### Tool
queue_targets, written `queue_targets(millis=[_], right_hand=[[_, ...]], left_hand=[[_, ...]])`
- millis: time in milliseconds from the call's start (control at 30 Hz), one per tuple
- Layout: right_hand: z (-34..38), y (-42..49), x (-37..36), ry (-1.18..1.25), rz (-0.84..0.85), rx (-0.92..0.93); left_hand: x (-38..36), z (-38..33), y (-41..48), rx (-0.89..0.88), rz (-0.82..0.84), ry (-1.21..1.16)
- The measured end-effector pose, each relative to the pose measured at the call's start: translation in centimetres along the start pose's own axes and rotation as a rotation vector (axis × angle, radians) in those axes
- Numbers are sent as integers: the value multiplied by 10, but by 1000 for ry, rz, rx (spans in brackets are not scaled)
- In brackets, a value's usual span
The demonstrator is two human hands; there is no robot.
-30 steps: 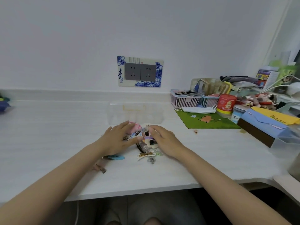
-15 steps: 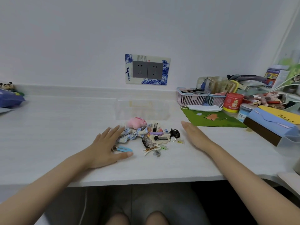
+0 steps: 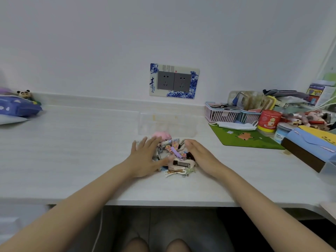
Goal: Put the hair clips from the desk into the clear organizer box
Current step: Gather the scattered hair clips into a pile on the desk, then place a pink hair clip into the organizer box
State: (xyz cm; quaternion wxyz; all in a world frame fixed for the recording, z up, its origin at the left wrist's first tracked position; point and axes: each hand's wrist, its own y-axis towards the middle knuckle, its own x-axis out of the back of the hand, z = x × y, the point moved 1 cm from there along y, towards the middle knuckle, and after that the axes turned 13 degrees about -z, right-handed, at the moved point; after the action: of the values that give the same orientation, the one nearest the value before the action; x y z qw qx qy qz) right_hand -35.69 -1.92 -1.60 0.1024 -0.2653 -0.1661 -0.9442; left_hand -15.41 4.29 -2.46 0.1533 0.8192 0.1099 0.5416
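Observation:
A heap of small hair clips [image 3: 175, 155] in many colours lies on the white desk [image 3: 72, 151], with a pink plush clip [image 3: 161, 135] at its far side. My left hand [image 3: 147, 157] lies flat with straight fingers against the heap's left side. My right hand [image 3: 198, 153] presses its right side, fingers straight too. Neither hand grips a clip. The clear organizer box [image 3: 167, 123] stands just behind the heap, near the wall; it looks empty.
A green mat [image 3: 243, 138] with a face mask lies right of the box. Behind it stand pink and blue baskets [image 3: 223, 113], a red tin [image 3: 269, 120] and assorted clutter. A blue box [image 3: 312, 148] sits far right. A purple pack [image 3: 16, 108] lies far left.
Both hands were apart half a second ago, the clips spread out. Now they have closed in from both sides and pushed the clips into a tighter heap.

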Motion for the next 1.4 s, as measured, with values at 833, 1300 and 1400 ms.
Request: queue_targets(millis=[833,1300,1400], right_hand=[[44,83,-25,425,-126,123],[90,165,-57,269,-42,276],[88,179,-68,124,5,334]], left_hand=[[32,27,86,122,-348,-771],[50,108,92,139,-357,-445],[40,116,88,124,-236,-330]])
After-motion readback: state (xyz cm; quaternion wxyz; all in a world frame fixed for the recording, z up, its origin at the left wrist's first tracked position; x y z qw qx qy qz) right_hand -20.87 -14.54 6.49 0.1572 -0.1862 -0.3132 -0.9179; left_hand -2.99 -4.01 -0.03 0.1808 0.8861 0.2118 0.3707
